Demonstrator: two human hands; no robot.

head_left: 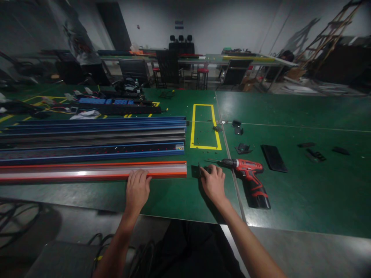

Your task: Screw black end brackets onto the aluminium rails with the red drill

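A long orange channel-shaped profile point(168, 170) with a pale inner face lies along the near side of the green table. My left hand point(137, 187) grips its near edge, fingers laid over the rim. Just off the profile's right end, my right hand point(213, 181) pinches a small, thin black plate point(199, 170), held upright and apart from the profile. A red and black cordless drill point(249, 170) lies on its side right of that hand, its bit pointing left. Behind the orange profile are blue profiles point(145, 151) and a black profile point(130, 137).
A yellow tape rectangle point(216, 148) marks the table, with tiny screws around it. Small black parts point(243, 148) and a black phone-like slab point(274, 157) lie to the right. Wired blue packs point(107, 101) sit at back left. A person point(87, 50) stands beyond the table.
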